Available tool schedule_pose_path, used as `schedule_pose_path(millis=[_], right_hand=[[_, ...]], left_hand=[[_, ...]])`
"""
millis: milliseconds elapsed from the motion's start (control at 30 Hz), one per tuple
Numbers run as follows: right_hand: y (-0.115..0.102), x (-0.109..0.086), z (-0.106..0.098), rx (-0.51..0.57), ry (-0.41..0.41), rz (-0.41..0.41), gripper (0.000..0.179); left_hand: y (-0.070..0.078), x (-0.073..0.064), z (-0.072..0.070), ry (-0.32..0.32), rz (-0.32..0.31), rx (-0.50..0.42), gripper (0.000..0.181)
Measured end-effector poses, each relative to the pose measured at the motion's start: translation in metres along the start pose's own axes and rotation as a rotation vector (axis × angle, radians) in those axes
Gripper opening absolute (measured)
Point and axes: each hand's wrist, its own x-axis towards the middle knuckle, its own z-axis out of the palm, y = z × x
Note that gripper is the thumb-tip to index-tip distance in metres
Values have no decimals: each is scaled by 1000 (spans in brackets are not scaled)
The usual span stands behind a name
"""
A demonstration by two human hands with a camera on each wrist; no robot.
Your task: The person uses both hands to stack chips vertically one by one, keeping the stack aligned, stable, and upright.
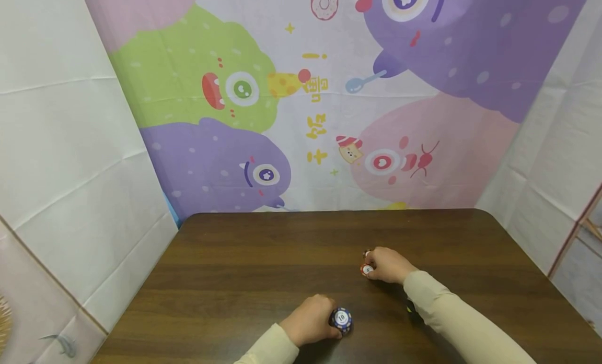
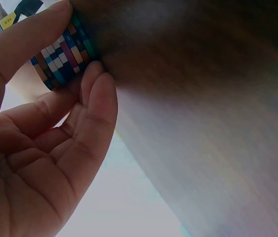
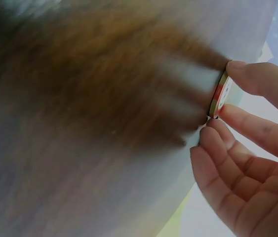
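Note:
In the head view my left hand (image 1: 310, 320) holds a stack of poker chips (image 1: 341, 318) on the table, its top chip blue and white and marked 10. The left wrist view shows the thumb and fingers around the multicoloured edges of this stack (image 2: 62, 58). Farther off and to the right, my right hand (image 1: 389, 265) pinches a red-and-white poker chip (image 1: 367, 270). That chip (image 3: 219, 94) appears edge-on between thumb and index finger in the right wrist view, right at the tabletop. Just beyond it, another dark reddish chip (image 1: 367, 253) is partly covered by the fingers.
The brown wooden table (image 1: 226, 259) has its far edge against a cartoon-print cloth (image 1: 310, 186). A dark item with a yellow patch (image 1: 411, 307) shows beside the right sleeve (image 1: 451, 309). White cloth panels (image 1: 84, 160) flank the table.

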Motion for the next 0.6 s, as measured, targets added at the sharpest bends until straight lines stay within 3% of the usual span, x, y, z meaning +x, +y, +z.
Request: schedule_pose_path(millis=[200, 400, 600], right_hand=[[4, -1, -1, 19, 9, 49, 13], [1, -6, -5, 26, 23, 46, 19], [-6, -13, -9, 49, 49, 12, 14]], left_hand=[[0, 0, 0, -13, -6, -10, 31], [0, 0, 0, -6, -4, -1, 31], [0, 0, 1, -4, -1, 1, 31]])
